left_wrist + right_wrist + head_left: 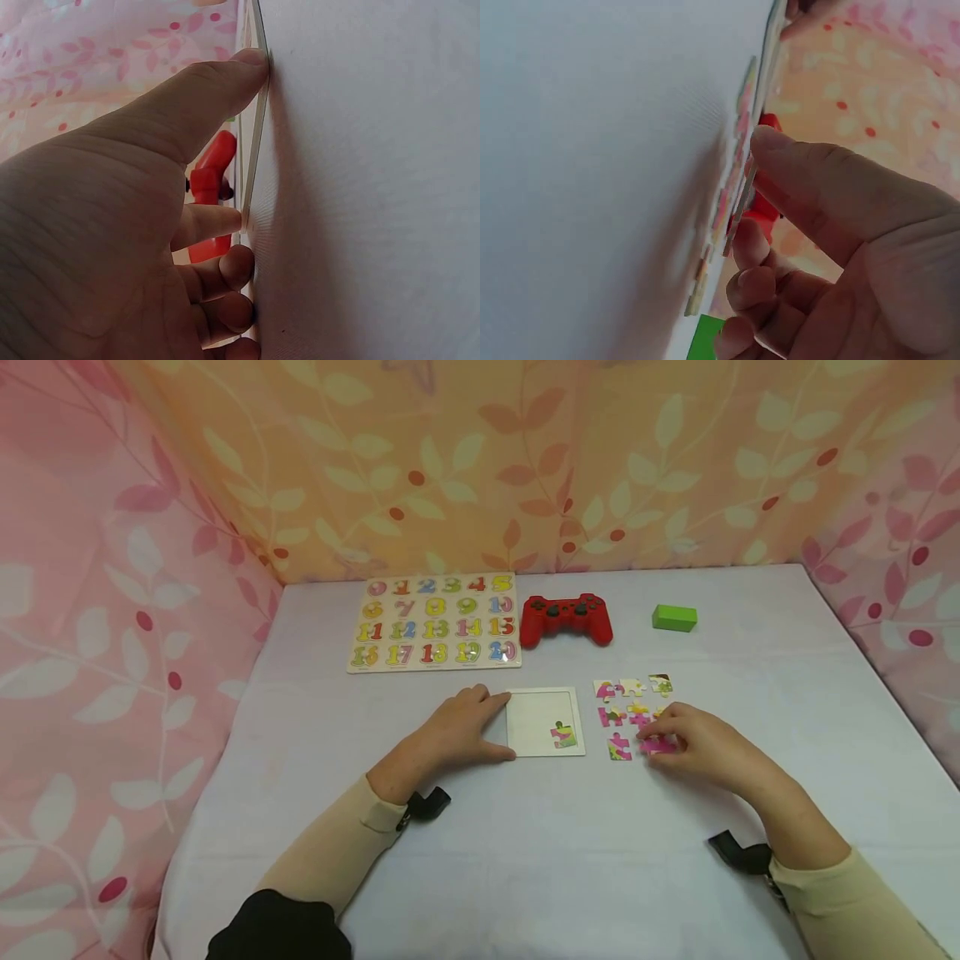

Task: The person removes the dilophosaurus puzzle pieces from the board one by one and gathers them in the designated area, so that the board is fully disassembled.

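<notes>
My left hand [465, 727] steadies the white puzzle tray [528, 720], its thumb and index finger touching the left corners. In the left wrist view the thumb [217, 86] presses on the tray's edge, while the other fingers rest near the table. One jigsaw piece [564, 735] lies in the tray's lower right. Right of the tray my right hand [697, 743] pinches a pink puzzle piece [657, 745]; the right wrist view shows its thin edge [740, 206] between thumb and finger, lifted slightly. Several loose pieces [618, 747] lie in rows beside this hand, some partly hidden by its fingers.
Behind the tray lie a wooden number board [435, 620] and a red game controller [566, 620]. A green block [674, 617] sits at the back right. White cloth [525, 860] covers the table, and patterned curtains [480, 468] surround its back and sides.
</notes>
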### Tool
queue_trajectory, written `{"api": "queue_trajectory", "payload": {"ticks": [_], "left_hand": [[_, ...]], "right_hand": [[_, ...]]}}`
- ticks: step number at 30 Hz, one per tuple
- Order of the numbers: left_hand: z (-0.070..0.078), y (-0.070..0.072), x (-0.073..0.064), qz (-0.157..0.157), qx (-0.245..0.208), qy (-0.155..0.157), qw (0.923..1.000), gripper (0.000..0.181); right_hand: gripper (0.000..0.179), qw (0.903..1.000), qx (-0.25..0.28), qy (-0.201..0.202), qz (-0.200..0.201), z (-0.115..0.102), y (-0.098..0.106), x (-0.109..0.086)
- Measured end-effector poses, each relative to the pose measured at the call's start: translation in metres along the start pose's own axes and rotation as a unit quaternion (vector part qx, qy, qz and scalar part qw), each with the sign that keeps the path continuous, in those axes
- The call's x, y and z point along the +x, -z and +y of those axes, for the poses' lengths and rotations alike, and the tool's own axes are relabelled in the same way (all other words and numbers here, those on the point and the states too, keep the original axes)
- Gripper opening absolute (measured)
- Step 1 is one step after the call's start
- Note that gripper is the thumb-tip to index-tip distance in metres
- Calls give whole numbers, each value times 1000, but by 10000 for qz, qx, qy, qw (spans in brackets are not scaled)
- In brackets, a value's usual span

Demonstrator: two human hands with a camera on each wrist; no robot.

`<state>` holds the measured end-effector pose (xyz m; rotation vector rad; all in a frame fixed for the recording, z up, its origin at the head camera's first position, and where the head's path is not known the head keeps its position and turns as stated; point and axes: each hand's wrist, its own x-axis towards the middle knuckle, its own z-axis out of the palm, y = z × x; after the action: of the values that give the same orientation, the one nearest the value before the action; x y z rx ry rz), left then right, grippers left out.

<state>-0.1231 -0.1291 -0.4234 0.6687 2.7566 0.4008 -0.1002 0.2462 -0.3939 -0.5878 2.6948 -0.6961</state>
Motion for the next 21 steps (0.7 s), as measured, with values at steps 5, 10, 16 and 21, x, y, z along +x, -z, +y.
{"api": "queue_trajectory", "payload": {"ticks": [5,10,16,21], "left_hand": [[0,2,0,-16,-18,16,10000,96],[0,0,0,13,-48,13,10000,96],[-1,-2,0,-3,-96,31,9999,96],[0,-1,-1,-32,-108,35,9999,96]], "right_hand": [[27,9997,-200,-118,-19,0,-8,1],[34,9993,-344,-124,-13,-3,-8,0],[39,9994,-282,-2,178,-15,13,-3],[34,9976,-368,265,516,-34,38,-4]]}}
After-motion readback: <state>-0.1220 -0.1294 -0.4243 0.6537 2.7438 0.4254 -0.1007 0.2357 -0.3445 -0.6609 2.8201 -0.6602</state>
